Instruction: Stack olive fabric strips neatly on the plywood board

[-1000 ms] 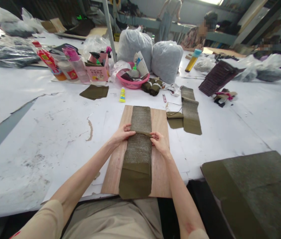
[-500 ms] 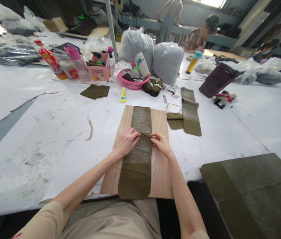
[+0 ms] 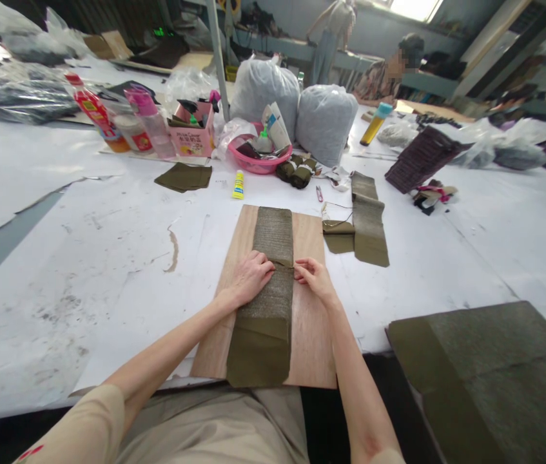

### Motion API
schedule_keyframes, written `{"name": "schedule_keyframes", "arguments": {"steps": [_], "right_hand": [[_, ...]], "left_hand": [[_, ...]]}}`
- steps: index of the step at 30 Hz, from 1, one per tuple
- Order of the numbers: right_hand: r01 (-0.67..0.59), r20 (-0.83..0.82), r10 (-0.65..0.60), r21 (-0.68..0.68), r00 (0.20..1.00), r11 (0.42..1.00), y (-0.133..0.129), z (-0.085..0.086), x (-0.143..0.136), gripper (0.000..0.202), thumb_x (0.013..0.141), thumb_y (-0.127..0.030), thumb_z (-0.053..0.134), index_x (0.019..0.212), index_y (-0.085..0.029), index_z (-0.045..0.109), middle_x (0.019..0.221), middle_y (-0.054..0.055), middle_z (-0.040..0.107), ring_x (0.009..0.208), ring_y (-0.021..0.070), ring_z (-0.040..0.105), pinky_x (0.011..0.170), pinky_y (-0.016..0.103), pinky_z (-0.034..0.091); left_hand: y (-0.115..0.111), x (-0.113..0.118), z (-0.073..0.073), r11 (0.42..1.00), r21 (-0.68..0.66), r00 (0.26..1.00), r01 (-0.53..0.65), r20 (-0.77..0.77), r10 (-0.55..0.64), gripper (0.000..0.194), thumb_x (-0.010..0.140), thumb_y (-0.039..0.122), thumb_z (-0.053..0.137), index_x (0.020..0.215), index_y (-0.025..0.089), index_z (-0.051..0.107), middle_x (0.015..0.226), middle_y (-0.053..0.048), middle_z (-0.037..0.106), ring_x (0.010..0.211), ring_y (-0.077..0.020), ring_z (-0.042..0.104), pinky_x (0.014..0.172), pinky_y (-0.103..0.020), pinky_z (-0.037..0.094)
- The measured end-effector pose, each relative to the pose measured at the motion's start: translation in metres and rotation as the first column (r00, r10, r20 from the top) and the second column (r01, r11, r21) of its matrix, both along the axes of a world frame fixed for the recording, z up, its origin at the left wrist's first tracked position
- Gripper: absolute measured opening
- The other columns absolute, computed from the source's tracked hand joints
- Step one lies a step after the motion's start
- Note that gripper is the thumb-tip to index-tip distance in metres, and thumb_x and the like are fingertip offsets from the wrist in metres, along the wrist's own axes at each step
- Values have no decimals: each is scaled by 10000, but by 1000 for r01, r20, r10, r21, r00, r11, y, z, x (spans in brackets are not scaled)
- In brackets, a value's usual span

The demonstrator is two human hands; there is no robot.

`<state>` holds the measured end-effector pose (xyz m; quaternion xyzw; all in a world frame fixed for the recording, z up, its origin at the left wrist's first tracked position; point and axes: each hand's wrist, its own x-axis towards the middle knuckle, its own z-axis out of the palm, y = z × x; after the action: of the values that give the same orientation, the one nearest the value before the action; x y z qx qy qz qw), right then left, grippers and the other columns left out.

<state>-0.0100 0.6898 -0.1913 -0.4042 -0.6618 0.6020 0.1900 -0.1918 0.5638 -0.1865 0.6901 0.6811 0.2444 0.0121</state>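
A long olive-green fabric strip [image 3: 267, 303] with a grey ribbed middle lies lengthwise on a thin wooden board [image 3: 311, 322] in front of me. My left hand [image 3: 251, 277] rests on the strip's left half, fingers curled, pinching a thin olive strand [image 3: 283, 263] that crosses the strip. My right hand [image 3: 315, 278] sits at the strip's right edge and pinches the same strand's other end. The strip's plain olive end hangs near the board's front edge.
More olive strips [image 3: 368, 219] lie right of the board, a folded olive piece [image 3: 184, 176] at back left. A yellow glue bottle [image 3: 238, 184], pink basin [image 3: 258, 161], pink box [image 3: 192, 135], bottles and stuffed bags [image 3: 323, 119] stand behind. Large olive panel [image 3: 490, 374] at right. People work beyond.
My left hand has slid rightward from the strip's left edge onto its middle, closing the gap to my right hand. The right hand has barely moved.
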Motion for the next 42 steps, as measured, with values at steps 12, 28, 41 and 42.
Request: {"name": "schedule_keyframes", "arguments": {"steps": [12, 28, 41, 42], "right_hand": [[-383, 436, 80, 672, 896, 634, 2, 4, -3, 144, 889, -235, 531, 965, -253, 652, 965, 25, 632, 710, 132, 586, 688, 265, 434], [-366, 458, -33, 749, 888, 552, -7, 6, -13, 109, 867, -188, 499, 848, -217, 602, 875, 37, 605, 823, 175, 558, 710, 281, 387], [-125, 184, 59, 371, 981, 920, 21, -7, -11, 191, 795, -312, 487, 758, -190, 629, 675, -1, 616, 661, 151, 556, 647, 280, 452], [-123, 174, 64, 357, 983, 926, 22, -7, -10, 207, 801, -324, 478, 774, -188, 632, 669, -2, 618, 656, 152, 559, 640, 280, 455]], "left_hand": [[-3, 10, 7, 1000, -4, 1000, 25, 8, -25, 159, 919, 253, 497, 881, 199, 641, 898, -70, 559, 932, -220, 495, 794, -371, 436], [0, 15, 2, 999, -36, 999, 9, -44, -11, 157, 912, 302, 521, 917, 213, 650, 894, -62, 531, 916, -224, 467, 778, -363, 401], [0, 16, 5, 998, -60, 1000, 3, -30, -5, 122, 887, 289, 564, 893, 207, 654, 901, -67, 539, 902, -226, 471, 763, -363, 396], [0, 16, 5, 998, -60, 999, 0, -32, -2, 120, 886, 290, 567, 888, 207, 653, 898, -66, 538, 904, -226, 471, 766, -363, 395]]}}
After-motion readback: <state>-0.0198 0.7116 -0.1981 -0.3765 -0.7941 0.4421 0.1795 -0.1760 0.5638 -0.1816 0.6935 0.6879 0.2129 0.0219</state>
